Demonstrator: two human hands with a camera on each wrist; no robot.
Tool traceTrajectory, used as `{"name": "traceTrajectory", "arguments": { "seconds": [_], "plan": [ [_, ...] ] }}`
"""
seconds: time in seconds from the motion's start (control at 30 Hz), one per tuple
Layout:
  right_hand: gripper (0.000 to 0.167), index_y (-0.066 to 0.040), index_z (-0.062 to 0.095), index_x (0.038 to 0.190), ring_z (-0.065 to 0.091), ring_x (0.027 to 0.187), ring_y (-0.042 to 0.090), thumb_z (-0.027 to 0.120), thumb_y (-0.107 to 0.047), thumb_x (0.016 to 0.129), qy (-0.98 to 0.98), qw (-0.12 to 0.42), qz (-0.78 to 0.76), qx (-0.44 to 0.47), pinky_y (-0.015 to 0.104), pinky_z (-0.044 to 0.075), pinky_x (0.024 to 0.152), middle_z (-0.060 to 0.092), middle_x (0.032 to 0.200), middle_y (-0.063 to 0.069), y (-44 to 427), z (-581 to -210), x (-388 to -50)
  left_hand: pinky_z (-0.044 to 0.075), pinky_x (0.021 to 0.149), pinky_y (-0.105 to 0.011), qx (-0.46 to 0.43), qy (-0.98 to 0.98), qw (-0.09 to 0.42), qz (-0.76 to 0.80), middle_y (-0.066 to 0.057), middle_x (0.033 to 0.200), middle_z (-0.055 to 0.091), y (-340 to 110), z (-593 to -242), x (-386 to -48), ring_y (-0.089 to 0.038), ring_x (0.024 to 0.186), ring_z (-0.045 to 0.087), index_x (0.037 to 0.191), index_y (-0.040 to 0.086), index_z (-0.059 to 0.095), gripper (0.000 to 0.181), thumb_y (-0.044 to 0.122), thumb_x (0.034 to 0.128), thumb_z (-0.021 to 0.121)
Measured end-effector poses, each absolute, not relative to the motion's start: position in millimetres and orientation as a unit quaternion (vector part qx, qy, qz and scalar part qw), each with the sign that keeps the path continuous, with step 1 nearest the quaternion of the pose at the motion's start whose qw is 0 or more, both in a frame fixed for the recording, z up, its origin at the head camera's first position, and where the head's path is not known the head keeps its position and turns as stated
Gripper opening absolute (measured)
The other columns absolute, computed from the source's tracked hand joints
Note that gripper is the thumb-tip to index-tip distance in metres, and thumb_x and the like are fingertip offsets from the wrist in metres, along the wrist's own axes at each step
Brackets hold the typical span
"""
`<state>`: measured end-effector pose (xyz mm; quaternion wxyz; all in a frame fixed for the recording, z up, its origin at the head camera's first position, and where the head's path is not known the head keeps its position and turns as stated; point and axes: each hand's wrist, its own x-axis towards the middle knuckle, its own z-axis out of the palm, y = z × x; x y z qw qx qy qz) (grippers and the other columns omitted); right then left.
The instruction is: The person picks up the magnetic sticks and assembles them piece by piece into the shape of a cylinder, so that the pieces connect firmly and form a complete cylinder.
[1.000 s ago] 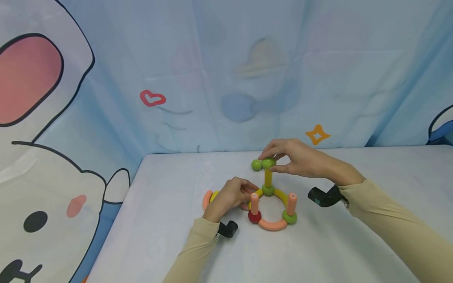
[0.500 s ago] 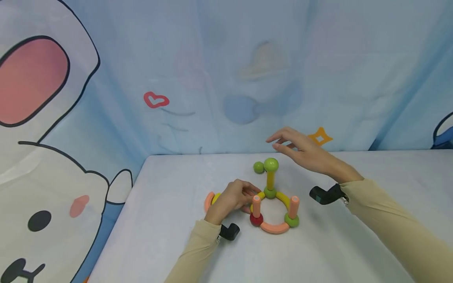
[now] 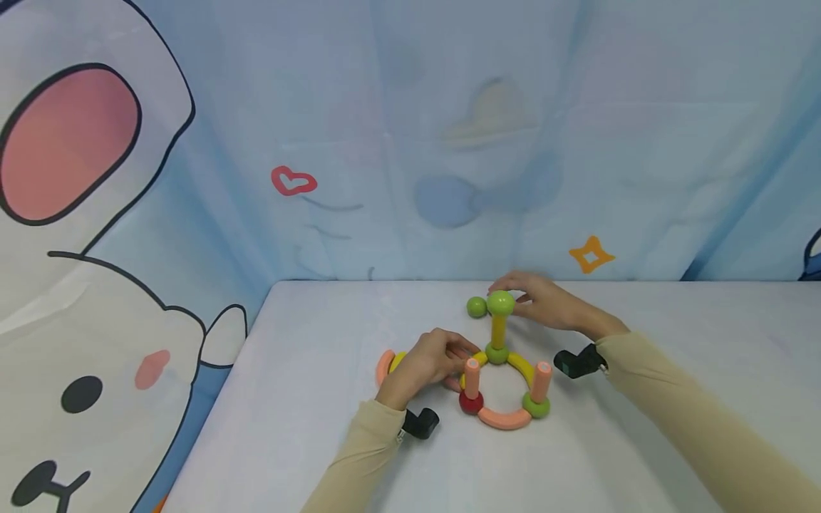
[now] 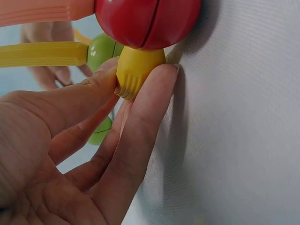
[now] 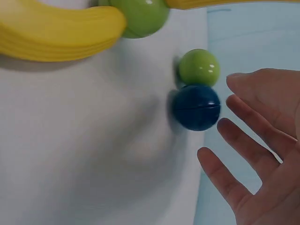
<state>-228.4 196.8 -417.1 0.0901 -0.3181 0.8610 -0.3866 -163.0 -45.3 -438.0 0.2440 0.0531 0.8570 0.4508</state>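
Note:
A ring of curved yellow and pink pieces (image 3: 504, 420) joined by balls lies on the table, with short pink sticks upright on the red ball (image 3: 471, 402) and on a green ball (image 3: 536, 406). At its back a yellow stick (image 3: 498, 331) stands, topped by a green ball (image 3: 501, 303). My left hand (image 3: 431, 363) pinches a curved yellow piece (image 4: 139, 70) beside the red ball between thumb and finger. Behind the upright stick, my right hand (image 3: 553, 305) is spread, its fingers near a dark blue ball (image 5: 197, 107) and a loose green ball (image 5: 199, 68), apart from both.
Pink (image 3: 383, 366) and yellow curved pieces lie left of the ring, partly behind my left hand. The white table (image 3: 308, 427) ends at the back against a blue printed curtain (image 3: 398, 85).
My right hand let go of the green ball on top of the yellow stick, rose away, then came down behind it. My left hand keeps its place at the ring.

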Motion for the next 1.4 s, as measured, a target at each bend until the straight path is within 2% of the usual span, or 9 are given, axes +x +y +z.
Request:
{"name": "traceTrajectory", "arguments": {
  "seconds": [0.17, 0.3, 0.5, 0.73, 0.9, 1.0, 1.13, 1.23, 1.4],
  "plan": [
    [0.026, 0.001, 0.070, 0.125, 0.062, 0.117, 0.038, 0.069, -0.002, 0.099, 0.872, 0.092, -0.362, -0.316, 0.054, 0.056, 0.097, 0.065, 0.125, 0.017, 202, -427, -224, 0.059, 0.062, -0.024, 0.062, 0.860, 0.238, 0.447, 0.001, 0.093, 0.067, -46, -438, -163, -0.011, 0.070, 0.066, 0.118, 0.009, 0.078, 0.022, 0.006, 0.0960, 0.076],
    [0.025, 0.000, 0.072, 0.120, 0.066, 0.110, 0.033, 0.074, -0.001, 0.095, 0.875, 0.091, -0.353, -0.320, 0.046, 0.059, 0.093, 0.068, 0.115, 0.010, 206, -432, -215, 0.060, 0.061, -0.025, 0.062, 0.856, 0.236, 0.455, 0.000, 0.093, 0.068, -47, -435, -162, -0.013, 0.067, 0.067, 0.119, 0.008, 0.078, 0.023, 0.004, 0.0965, 0.075],
    [0.030, -0.005, 0.074, 0.119, 0.066, 0.108, 0.027, 0.082, -0.007, 0.091, 0.871, 0.102, -0.370, -0.306, 0.042, 0.060, 0.092, 0.071, 0.115, 0.004, 222, -437, -196, 0.058, 0.066, -0.023, 0.073, 0.866, 0.227, 0.440, 0.001, 0.093, 0.068, -49, -435, -165, -0.010, 0.071, 0.065, 0.119, 0.010, 0.078, 0.023, 0.005, 0.0966, 0.075],
    [0.035, -0.008, 0.073, 0.116, 0.066, 0.099, 0.016, 0.088, -0.016, 0.086, 0.892, 0.095, -0.355, -0.263, 0.026, 0.060, 0.078, 0.071, 0.112, 0.001, 257, -438, -170, 0.058, 0.067, -0.022, 0.073, 0.862, 0.226, 0.447, 0.001, 0.094, 0.068, -49, -438, -166, -0.011, 0.069, 0.066, 0.119, 0.010, 0.078, 0.024, 0.005, 0.0958, 0.076],
    [0.031, -0.011, 0.074, 0.107, 0.062, 0.091, 0.004, 0.091, -0.016, 0.081, 0.901, 0.070, -0.346, -0.252, 0.024, 0.060, 0.073, 0.070, 0.104, -0.004, 278, -439, -158, 0.059, 0.065, -0.024, 0.069, 0.859, 0.228, 0.453, 0.000, 0.096, 0.068, -52, -438, -166, -0.013, 0.067, 0.068, 0.121, 0.010, 0.077, 0.025, 0.005, 0.0960, 0.076],
    [0.031, -0.013, 0.077, 0.104, 0.061, 0.090, 0.001, 0.093, -0.013, 0.078, 0.899, 0.042, -0.347, -0.265, 0.024, 0.060, 0.071, 0.069, 0.103, -0.006, 283, -441, -155, 0.059, 0.066, -0.024, 0.070, 0.861, 0.228, 0.449, 0.000, 0.096, 0.068, -54, -438, -166, -0.012, 0.071, 0.067, 0.121, 0.010, 0.077, 0.026, 0.004, 0.0963, 0.075],
    [0.035, -0.012, 0.079, 0.105, 0.062, 0.089, 0.001, 0.095, -0.011, 0.075, 0.887, 0.004, -0.360, -0.288, 0.023, 0.061, 0.069, 0.070, 0.102, -0.004, 280, -447, -153, 0.058, 0.071, -0.021, 0.079, 0.871, 0.221, 0.432, 0.002, 0.096, 0.069, -55, -437, -166, -0.008, 0.079, 0.064, 0.121, 0.011, 0.078, 0.025, 0.006, 0.0965, 0.075],
    [0.038, -0.010, 0.077, 0.106, 0.062, 0.089, 0.001, 0.096, -0.014, 0.073, 0.891, -0.004, -0.361, -0.276, 0.023, 0.060, 0.069, 0.071, 0.101, -0.004, 275, -448, -151, 0.056, 0.076, -0.019, 0.091, 0.879, 0.212, 0.418, 0.003, 0.096, 0.070, -56, -437, -166, -0.005, 0.083, 0.064, 0.121, 0.013, 0.078, 0.025, 0.007, 0.0963, 0.076],
    [0.038, -0.011, 0.075, 0.104, 0.060, 0.089, 0.001, 0.097, -0.012, 0.072, 0.897, -0.004, -0.357, -0.261, 0.023, 0.060, 0.070, 0.070, 0.102, -0.003, 271, -450, -150, 0.058, 0.072, -0.022, 0.088, 0.868, 0.219, 0.436, 0.001, 0.096, 0.070, -55, -437, -165, -0.009, 0.075, 0.068, 0.121, 0.011, 0.077, 0.026, 0.006, 0.0964, 0.075]
  ]
}}
